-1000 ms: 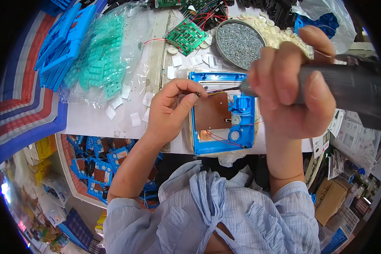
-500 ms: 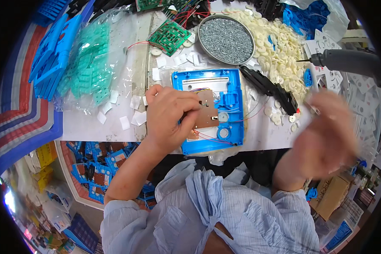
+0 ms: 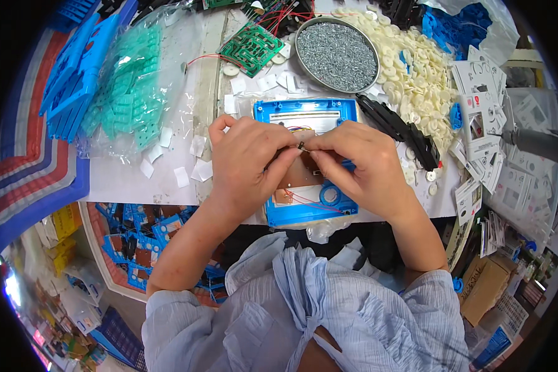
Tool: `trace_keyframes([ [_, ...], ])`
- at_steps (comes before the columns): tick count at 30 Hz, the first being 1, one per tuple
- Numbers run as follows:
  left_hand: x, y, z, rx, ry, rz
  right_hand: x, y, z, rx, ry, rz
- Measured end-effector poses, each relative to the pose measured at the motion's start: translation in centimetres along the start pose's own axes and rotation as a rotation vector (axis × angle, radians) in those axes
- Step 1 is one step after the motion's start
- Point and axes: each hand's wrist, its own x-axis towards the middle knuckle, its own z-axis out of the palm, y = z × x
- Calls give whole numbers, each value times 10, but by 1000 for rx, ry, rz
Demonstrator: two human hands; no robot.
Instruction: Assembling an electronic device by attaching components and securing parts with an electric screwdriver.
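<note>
One small dark part (image 3: 302, 146) is being pinched between the narrowly closed thumb and forefinger of the left hand (image 3: 245, 158). It is being met by the right hand (image 3: 363, 164), whose thumb and forefinger are being held close together; whether it is being gripped there too cannot be told. The part is being held above a brown circuit board (image 3: 297, 175), which is being framed by a blue plastic housing (image 3: 279, 217). The housing is being flanked by black plastic strips (image 3: 406, 133); screws (image 3: 338, 56) are being contained in a round dish (image 3: 347, 90) beyond.
</note>
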Motion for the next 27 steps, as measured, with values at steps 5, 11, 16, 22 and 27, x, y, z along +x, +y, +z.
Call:
trace_keyframes([
  [5,-1,-6,-3,-95,-88,-8,5,5,-5,132,-90,99],
  [11,2,-15,-10,-257,-171,-23,13,14,-15,362,-316,219],
  [16,3,-21,-11,-334,-197,-3,16,22,-13,446,-358,203],
  [22,3,-23,-13,-347,-201,5,20,25,-7,143,-224,-179],
  [27,3,-22,-13,-321,-184,40,19,12,-6,-114,-155,-318],
])
